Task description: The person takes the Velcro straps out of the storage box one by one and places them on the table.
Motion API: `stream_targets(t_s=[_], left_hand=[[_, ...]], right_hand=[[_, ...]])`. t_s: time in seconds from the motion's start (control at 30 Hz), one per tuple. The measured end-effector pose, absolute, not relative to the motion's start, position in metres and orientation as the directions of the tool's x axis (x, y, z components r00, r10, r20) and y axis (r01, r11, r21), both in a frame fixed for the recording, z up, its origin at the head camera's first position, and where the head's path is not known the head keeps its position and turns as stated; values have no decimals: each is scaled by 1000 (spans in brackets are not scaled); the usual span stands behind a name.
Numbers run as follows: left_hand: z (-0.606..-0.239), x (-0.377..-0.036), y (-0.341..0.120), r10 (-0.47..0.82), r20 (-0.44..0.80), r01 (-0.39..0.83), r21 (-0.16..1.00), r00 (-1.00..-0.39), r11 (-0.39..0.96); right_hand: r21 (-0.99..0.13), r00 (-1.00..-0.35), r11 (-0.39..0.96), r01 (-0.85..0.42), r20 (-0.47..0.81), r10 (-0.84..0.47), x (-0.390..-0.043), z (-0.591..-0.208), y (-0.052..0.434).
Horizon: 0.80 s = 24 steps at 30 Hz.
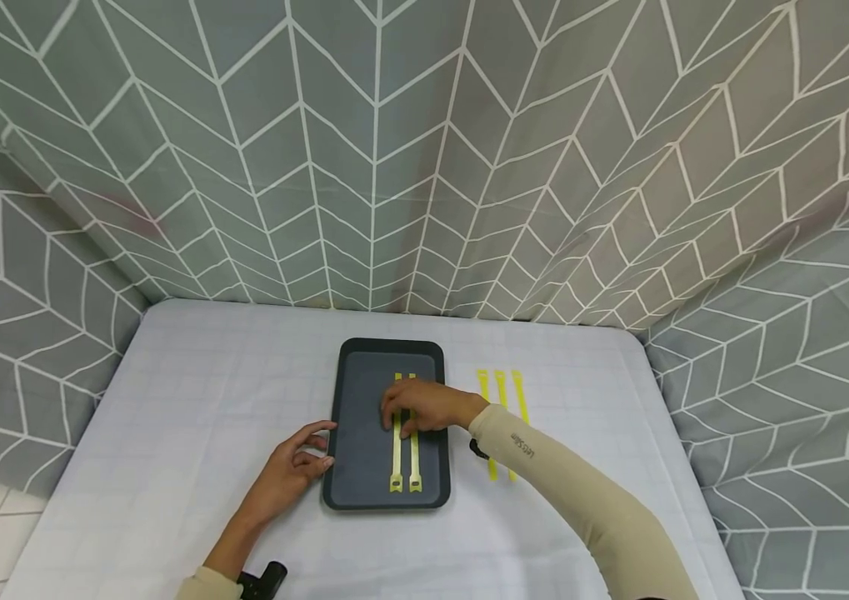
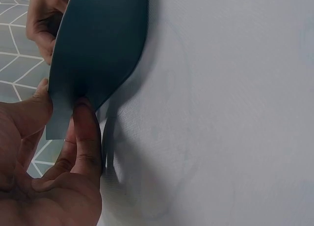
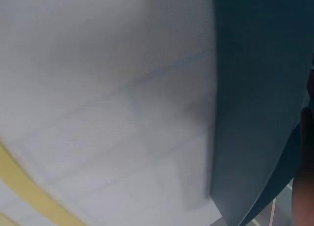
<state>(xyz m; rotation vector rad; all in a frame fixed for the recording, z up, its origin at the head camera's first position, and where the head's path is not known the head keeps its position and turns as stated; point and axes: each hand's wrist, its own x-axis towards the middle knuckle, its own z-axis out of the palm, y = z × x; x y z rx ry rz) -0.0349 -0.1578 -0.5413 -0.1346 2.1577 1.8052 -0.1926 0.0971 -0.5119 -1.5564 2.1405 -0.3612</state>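
Note:
A dark grey rectangular tray (image 1: 366, 492) lies on the white cloth. Two flat yellow straps with slotted, notched ends, a left one (image 1: 396, 467) and a right one (image 1: 415, 468), rest lengthwise inside it, side by side. My right hand (image 1: 427, 406) reaches over the tray's right rim; its thumb and fingers point down, apart, on either side of the left strap, covering the middle of both. At the tray's left side, my left hand (image 1: 295, 467) holds the rim, one fingertip (image 2: 84, 113) against the outer wall and the thumb at the edge.
Three more yellow straps (image 1: 501, 385) lie in a row on the cloth right of the tray, partly under the right forearm. The white-covered table (image 1: 207, 392) is bordered by grey patterned curtains (image 1: 424, 167) at the back and sides.

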Motion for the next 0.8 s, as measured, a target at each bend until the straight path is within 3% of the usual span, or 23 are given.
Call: stream_targets(t_s=[0.8], left_hand=[[-543,-35,-159,152,-279,-251,951,-948,180]], right_hand=[[-310,-143,175,-935,-124,-982,-186,-516,91]])
